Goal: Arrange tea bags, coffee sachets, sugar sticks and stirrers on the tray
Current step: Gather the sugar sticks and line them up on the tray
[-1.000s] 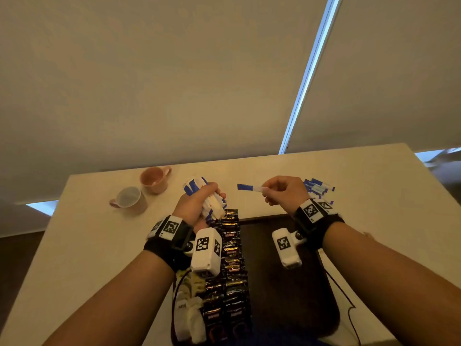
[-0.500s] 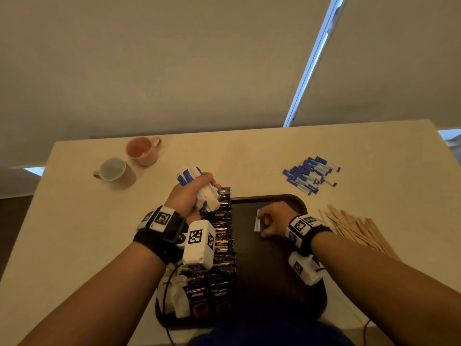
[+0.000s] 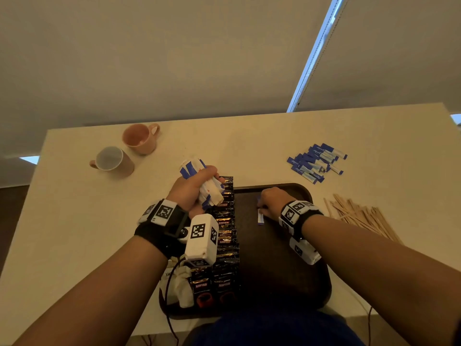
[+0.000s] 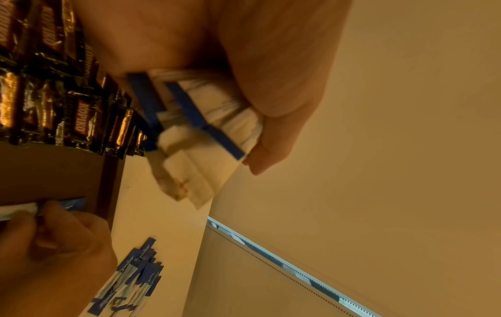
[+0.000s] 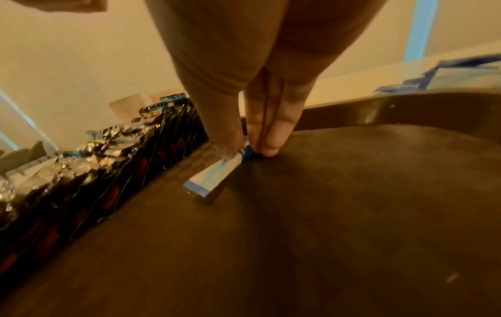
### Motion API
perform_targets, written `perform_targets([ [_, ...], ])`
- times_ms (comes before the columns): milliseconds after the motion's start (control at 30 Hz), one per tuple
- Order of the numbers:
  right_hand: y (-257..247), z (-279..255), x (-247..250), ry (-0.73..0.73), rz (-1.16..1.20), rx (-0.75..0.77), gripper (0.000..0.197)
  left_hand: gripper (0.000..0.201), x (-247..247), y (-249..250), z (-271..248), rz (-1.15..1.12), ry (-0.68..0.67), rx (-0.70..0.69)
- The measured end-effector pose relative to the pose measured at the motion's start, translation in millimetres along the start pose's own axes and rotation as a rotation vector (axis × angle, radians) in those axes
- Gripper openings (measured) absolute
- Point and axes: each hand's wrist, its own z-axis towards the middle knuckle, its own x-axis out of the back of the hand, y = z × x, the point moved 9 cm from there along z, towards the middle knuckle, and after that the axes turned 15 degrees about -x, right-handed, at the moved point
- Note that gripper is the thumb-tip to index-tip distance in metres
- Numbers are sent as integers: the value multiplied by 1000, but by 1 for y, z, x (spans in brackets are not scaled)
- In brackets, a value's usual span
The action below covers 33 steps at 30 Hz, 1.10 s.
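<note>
A single sugar stick (image 5: 214, 173) lies on the dark tray (image 3: 274, 265) floor beside the row of coffee sachets (image 3: 225, 231), its far end pinched by the right hand (image 3: 273, 202). The left hand (image 3: 192, 188) hovers over the sachets' far end, fist closed around a bundle of sugar sticks (image 4: 200, 128).

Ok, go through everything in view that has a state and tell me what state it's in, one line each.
Left hand: grips a bundle of sugar sticks.
Right hand: pinches one sugar stick down on the tray.
Coffee sachets: lined up on the tray.
Loose sugar sticks: piled on the table.
Stirrers: heaped on the table.
Two mugs: upright, apparently empty.
</note>
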Motion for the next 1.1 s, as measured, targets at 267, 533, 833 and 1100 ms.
perform_targets([
  [267,21,8,-2,61,98,-204,34,21,12,1,5,19,26,-18],
  [533,-1,24,4,40,71,-166,23,38,7,-3,8,-13,16,-6],
  [833,-2,32,6,65,52,-133,22,30,12,-7,9,-19,48,6],
  [1100,-17,41,17,138,83,-118,25,16,11,-12,9,-37,68,25],
])
